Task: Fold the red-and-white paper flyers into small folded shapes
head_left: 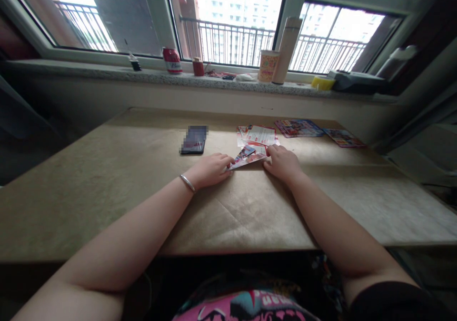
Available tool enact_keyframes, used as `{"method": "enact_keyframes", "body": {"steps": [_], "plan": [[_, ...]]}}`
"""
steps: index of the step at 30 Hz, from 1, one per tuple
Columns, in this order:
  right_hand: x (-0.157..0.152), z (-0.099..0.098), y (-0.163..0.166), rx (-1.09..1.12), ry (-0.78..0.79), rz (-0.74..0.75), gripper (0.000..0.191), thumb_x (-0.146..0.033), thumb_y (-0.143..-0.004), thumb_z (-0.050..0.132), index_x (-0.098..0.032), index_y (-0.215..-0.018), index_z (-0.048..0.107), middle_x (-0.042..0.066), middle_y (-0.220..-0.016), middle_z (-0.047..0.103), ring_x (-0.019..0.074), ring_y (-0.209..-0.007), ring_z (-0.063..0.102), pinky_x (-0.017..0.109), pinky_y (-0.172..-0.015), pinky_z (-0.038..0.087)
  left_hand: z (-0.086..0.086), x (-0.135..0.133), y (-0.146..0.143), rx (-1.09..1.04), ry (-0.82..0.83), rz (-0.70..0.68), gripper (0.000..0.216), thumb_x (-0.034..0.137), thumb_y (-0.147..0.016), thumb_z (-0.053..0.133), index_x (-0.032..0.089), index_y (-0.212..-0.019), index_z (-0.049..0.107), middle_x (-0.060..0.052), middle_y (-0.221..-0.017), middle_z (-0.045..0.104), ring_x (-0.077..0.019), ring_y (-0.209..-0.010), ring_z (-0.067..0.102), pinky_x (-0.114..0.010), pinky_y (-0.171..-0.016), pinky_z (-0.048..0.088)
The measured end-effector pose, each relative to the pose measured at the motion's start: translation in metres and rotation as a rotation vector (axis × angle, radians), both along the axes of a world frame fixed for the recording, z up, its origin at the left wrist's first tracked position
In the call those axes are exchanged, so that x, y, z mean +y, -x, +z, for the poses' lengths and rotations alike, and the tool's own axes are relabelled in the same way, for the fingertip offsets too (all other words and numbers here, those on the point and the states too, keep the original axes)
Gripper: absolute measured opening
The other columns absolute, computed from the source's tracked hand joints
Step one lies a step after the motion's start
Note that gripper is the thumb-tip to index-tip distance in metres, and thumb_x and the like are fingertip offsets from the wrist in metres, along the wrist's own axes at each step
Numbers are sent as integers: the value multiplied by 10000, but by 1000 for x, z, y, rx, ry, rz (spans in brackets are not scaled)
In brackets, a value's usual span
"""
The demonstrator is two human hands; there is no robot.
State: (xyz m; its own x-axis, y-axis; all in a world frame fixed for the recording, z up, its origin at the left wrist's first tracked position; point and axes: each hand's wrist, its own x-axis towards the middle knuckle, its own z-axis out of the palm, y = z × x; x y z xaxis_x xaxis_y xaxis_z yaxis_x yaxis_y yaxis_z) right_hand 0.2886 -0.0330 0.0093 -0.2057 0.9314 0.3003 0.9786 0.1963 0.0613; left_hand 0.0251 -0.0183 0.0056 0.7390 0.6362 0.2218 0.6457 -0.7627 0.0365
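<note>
A colourful printed sheet of paper (252,155), partly folded over, is pinched between my two hands above the table. Its left corner is in the fingers of my left hand (213,169), which has a silver bangle at the wrist. At the other end my right hand (283,163) grips the right edge between thumb and fingers. Just behind the folded sheet lie several loose printed leaflets (262,134), white and red, overlapping each other. To the left of my left hand a dark phone (194,141) rests on the table, its screen blurred.
Colourful printed stacks (299,127) lie at the back right, with another printed sheet (343,137) beside them. On the windowsill stand a red can (172,60), a red jar (197,67), a patterned paper cup (267,65), a tall bottle (286,50) and yellow tape (322,83).
</note>
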Motion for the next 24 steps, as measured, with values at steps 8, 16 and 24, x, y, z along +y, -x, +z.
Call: {"method": "enact_keyframes", "body": {"steps": [8, 16, 24], "plan": [[6, -8, 7, -14, -128, 171, 150, -240, -876, 536, -198, -966, 649, 98, -1105, 641, 253, -1008, 535, 348, -804, 421, -13, 1, -11, 14, -123, 51, 232, 334, -901, 511, 200, -1028, 653, -78, -977, 645, -226, -922, 585, -334, -795, 488], [11, -18, 23, 65, -124, 394, 194, -306, -916, 526, -225, -894, 700, 57, -963, 703, 229, -975, 557, 344, -848, 404, -13, 3, -15, -24, -150, 52, 171, 284, -889, 534, 200, -927, 678, -67, -914, 660, -204, -858, 596, -309, -737, 470], [-7, -14, 49, 163, -130, 446, 156, -261, -886, 536, -220, -859, 684, 49, -935, 703, 215, -921, 564, 330, -825, 413, -15, 3, -21, -120, -202, 8, 126, 280, -878, 567, 190, -883, 655, -38, -867, 675, -179, -769, 614, -287, -674, 428]]}}
